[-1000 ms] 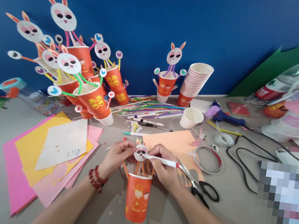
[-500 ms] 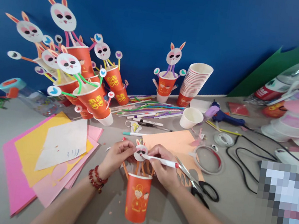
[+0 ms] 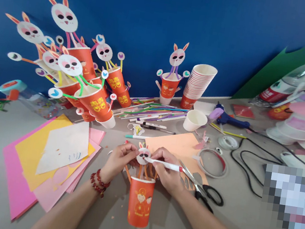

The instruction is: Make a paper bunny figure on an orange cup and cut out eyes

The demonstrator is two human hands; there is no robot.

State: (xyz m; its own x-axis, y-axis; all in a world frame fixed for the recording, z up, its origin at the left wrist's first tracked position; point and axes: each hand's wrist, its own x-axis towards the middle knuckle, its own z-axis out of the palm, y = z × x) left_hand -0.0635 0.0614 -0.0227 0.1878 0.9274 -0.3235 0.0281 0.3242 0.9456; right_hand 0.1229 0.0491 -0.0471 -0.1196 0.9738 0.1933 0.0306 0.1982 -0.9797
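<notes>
A red paper cup (image 3: pixel 139 204) with yellow figures printed on it stands near the table's front edge. Orange pipe cleaners rise from its mouth to a white paper rabbit face (image 3: pixel 143 156) with dark eyes and pointed ears. My left hand (image 3: pixel 121 159), with a red bead bracelet on its wrist, pinches the left edge of the face. In my right hand (image 3: pixel 166 172) is a white marker (image 3: pixel 169 166) with a red end, held like a pen. The marker's tip is at the lower middle of the face, where a small reddish spot shows.
Black scissors (image 3: pixel 209 195) and a tape roll (image 3: pixel 225 165) lie right of my hands on and beside orange paper (image 3: pixel 171 142). Coloured sheets (image 3: pixel 21 186) lie left. Behind stand several rabbit cups (image 3: pixel 95 102), stacked cups (image 3: pixel 198 87) and a blue glue gun (image 3: pixel 232 120).
Both hands keep almost the same place. The marker's tip stays at the rabbit face with only a very slight shift.
</notes>
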